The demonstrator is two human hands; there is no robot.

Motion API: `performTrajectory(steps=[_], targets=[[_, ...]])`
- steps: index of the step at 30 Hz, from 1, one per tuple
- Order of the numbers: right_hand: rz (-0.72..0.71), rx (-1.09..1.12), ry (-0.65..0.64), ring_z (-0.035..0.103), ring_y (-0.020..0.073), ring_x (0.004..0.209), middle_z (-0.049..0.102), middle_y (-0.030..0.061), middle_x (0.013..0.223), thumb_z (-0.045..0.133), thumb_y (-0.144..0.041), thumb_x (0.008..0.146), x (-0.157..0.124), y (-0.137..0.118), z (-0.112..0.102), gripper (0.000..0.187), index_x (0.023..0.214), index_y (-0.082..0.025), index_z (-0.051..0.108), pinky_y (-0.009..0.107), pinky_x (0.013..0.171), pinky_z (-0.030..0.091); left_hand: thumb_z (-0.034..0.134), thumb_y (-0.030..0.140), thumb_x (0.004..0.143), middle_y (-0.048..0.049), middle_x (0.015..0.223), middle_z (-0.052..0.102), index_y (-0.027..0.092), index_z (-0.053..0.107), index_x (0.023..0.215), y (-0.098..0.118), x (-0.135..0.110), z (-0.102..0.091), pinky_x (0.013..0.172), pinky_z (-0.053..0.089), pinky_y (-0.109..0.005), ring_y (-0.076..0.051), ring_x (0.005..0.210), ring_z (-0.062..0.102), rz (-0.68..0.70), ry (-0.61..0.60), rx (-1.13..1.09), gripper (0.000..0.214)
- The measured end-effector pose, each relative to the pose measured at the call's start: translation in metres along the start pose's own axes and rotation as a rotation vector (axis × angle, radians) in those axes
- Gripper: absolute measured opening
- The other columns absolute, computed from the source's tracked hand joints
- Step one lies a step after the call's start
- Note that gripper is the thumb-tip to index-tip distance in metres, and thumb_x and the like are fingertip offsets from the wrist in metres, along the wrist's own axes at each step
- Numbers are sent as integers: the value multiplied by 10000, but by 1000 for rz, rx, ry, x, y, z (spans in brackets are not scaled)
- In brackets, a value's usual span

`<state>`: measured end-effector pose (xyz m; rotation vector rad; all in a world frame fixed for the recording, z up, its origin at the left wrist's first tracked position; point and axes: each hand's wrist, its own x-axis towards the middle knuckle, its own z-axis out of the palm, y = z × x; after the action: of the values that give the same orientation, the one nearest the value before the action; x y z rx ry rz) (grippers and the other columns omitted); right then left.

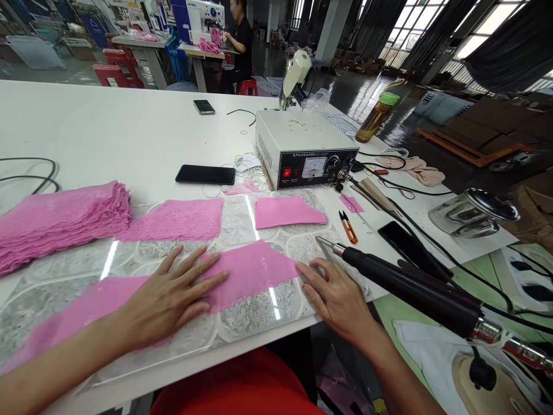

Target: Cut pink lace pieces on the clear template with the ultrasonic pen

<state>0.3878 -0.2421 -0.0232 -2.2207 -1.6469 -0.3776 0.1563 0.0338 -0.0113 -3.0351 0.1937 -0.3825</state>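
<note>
As my flat left hand (184,294) seemingly smooths the pink scallop-edged fabric (254,268), my loosely curled right hand (339,297) — touching its three-o'clock tip — needs steadiness next.

Daylight from windows (410,26) at upper right, white glare streaks on the mat (254,314), wide-angle distortion

A sewing machine (196,20), stacked pink fabric (64,216) and what seem cardboard cartons (473,132) show a sewing workshop.

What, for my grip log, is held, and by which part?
Nothing: the left hand rests on a pink cloth; the right hand touches its right corner.
</note>
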Motion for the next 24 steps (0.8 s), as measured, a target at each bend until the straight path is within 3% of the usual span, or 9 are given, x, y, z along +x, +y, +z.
performTrajectory(steps=[6, 11, 16, 20, 24], targets=[[-10, 1, 25, 623, 186, 941, 636, 78, 1094, 498, -283, 939, -3, 2, 2, 375, 1304, -251, 576, 330, 773, 560, 365, 539, 999, -12, 1515, 439, 385, 313, 1507, 0, -2, 2, 1193, 160, -523, -297, 1432, 343, 0, 15, 11, 533], [-53, -17, 58, 618, 187, 934, 642, 71, 1099, 542, -268, 921, -8, 5, 3, 365, 1282, -260, 593, 328, 766, 555, 354, 521, 1010, -28, 1545, 385, 346, 267, 1530, 0, 0, -1, 1210, 71, -511, -286, 1452, 307, 23, 9, 25, 556], [-76, -29, 56, 618, 186, 908, 642, 78, 1093, 551, -262, 915, -7, 5, 3, 367, 1278, -254, 603, 333, 765, 551, 396, 510, 1006, -26, 1559, 354, 342, 311, 1513, 8, 37, -6, 1216, 39, -524, -268, 1452, 312, 95, -87, -135, 541], [-71, -35, 58, 621, 193, 925, 646, 85, 1089, 543, -264, 919, -6, 5, 3, 353, 1264, -233, 613, 335, 774, 545, 425, 507, 1000, -63, 1585, 289, 306, 381, 1486, 14, 75, 2, 1214, 59, -535, -273, 1474, 256, 202, -184, -232, 527], [-68, -44, 65, 619, 190, 925, 652, 81, 1096, 533, -272, 925, -6, 5, 3, 355, 1271, -221, 600, 336, 789, 538, 399, 512, 1007, -98, 1590, 269, 310, 358, 1496, 15, 86, 14, 1186, 99, -592, -308, 1476, 238, 198, -218, -246, 531]])
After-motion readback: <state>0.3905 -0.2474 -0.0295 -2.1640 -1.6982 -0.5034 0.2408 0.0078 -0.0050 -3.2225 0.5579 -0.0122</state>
